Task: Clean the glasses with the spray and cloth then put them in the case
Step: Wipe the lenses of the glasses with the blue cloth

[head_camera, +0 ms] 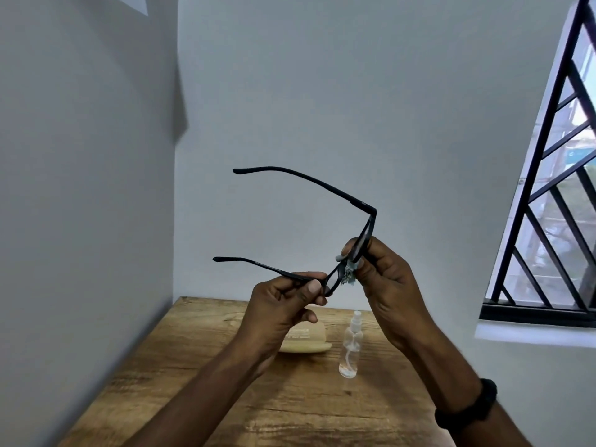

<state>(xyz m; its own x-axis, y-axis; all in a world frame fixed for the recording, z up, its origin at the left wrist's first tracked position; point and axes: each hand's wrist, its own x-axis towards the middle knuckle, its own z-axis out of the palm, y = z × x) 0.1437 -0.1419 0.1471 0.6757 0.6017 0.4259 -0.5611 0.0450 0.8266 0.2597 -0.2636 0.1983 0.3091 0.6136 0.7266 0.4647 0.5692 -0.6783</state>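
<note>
Table, spray bottle, half-hidden case — left hand grips glasses, right hand pinches cloth

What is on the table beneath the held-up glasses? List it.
On the wooden table lies a tan glasses case, its left part hidden behind the left hand and wrist. A clear spray bottle stands upright beside it, in full view.

Soft daylight from window right of fingers, wall left of them dim w/ blur, edges fisheye-bent
</note>
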